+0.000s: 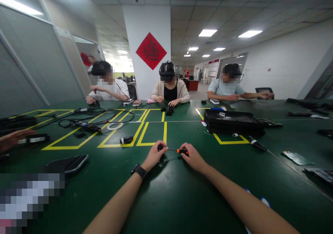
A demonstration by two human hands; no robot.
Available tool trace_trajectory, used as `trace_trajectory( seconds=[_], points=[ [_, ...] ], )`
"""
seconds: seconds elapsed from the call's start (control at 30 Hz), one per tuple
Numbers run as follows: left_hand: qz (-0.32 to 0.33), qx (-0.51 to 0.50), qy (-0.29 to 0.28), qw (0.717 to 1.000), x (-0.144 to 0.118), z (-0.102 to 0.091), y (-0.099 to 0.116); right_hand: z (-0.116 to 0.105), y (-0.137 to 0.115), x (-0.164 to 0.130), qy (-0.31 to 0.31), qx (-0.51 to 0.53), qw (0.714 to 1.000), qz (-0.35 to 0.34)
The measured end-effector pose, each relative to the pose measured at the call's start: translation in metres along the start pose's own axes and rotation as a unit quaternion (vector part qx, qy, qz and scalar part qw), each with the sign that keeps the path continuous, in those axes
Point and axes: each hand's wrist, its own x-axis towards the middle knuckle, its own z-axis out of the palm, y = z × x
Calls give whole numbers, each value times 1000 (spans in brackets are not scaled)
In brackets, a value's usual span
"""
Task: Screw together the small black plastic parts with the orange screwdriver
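Note:
My right hand [192,157] is closed around the black and orange handle of a screwdriver [179,151]. The thin shaft lies nearly level and points left, toward my left hand [154,156]. Pinched in the fingers of that left hand is a small black part [160,146]; its kind is too small to make out. The screwdriver's tip reaches close to this part, but I cannot tell whether they touch. Both hands are low over the green table [166,199], and a dark watch [139,171] is on my left wrist.
Black cables [85,114], a white ring [114,126] and a black cylinder [126,140] lie left, among yellow tape outlines. A black case [230,121] and a green circuit board [297,158] lie right. Another person's hand [14,140] reaches in left. Three people sit opposite.

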Motion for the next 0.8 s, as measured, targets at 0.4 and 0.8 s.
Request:
trace_trajectory(
  seconds=[0.4, 0.8],
  points=[
    [-12, -17, -17, 1000, -1, -2, 2, -1, 1, 3, -4, -27, 999, -18],
    [16, -1, -22, 1000, 0, -2, -6, -4, -6, 1, -39, -18, 999, -8]
  ],
)
